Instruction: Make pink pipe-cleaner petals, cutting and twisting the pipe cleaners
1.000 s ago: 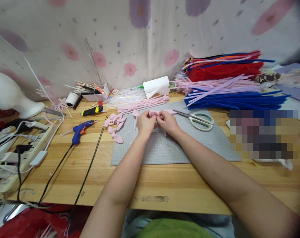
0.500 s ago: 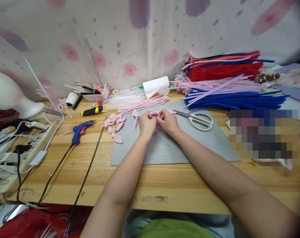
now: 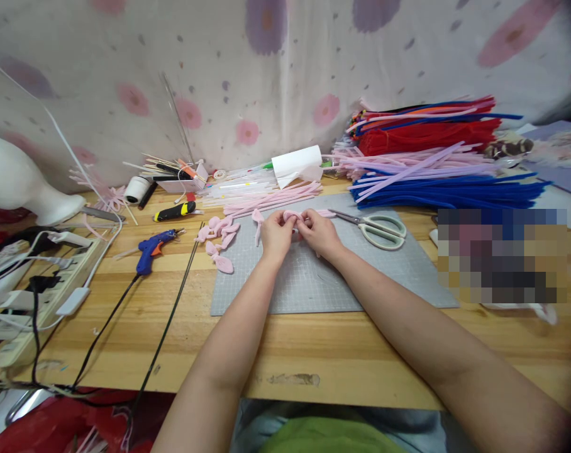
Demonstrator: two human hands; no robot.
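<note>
Head view, the only one: against half a second ago, the left hand (image 3: 277, 238) sits slightly nearer nine o'clock and the fingers are rolled differently, it and the right hand (image 3: 321, 233) both pinching a curved pink fuzzy strip (image 3: 292, 215), probably a regrip with shaping unfinished. Strip held over the grey cutting mat (image 3: 323, 292), toward its eleven o'clock; from it, scissors (image 3: 368, 222) at three, pink looped pieces (image 3: 224, 263) between eight and nine. No brand or lettering legible anywhere.

Hands (image 3: 277, 239) bare, forearms (image 3: 241, 327) sleeveless; green garment (image 3: 330, 437), grey-blue cloth (image 3: 256, 428) beside.
</note>
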